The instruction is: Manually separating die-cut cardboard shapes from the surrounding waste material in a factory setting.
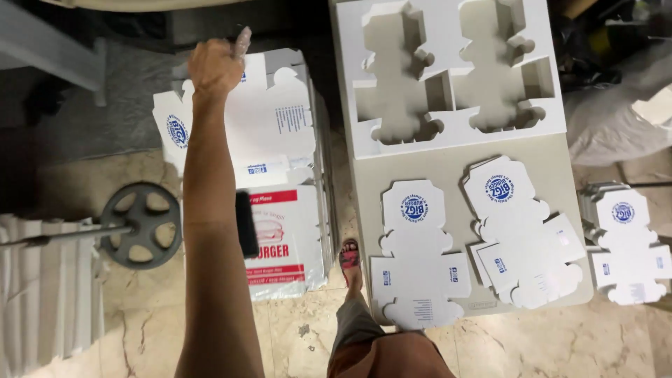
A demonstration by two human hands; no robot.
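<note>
one hand (pixel 213 66) is in view, on an arm that stretches up the left half of the picture. which hand it is cannot be told for sure from this angle. its fingers are curled shut into a loose fist, and a small clear plastic scrap (pixel 243 42) sticks out above the knuckles, pinched in that grip. the other hand does not show.

the fist hovers over the far end of a stack of flat die-cut box blanks (pixel 276 115), white with small blue print and a round blue mark near the left flap. the top blank lies with its long axis running left to right, its scalloped flaps pointing toward the far edge. under the near part of the stack lies a white printed carton (pixel 287 241) with red bands, its long axis running away from the viewer.

to the right, well apart from the hand, a pale board (pixel 448 175) carries two more blanks: a single blank (pixel 416 255) and a fanned pile of blanks (pixel 525 234), both lying lengthwise toward the viewer. a white cut-out sheet (pixel 448 133) with two box-shaped holes lies at the board's far end. another small stack (pixel 630 245) sits at the right edge.

a sandalled foot (pixel 349 257) stands on the marble floor (pixel 140 329) between stack and board, and a metal wheel (pixel 140 224) lies left of the arm.
</note>
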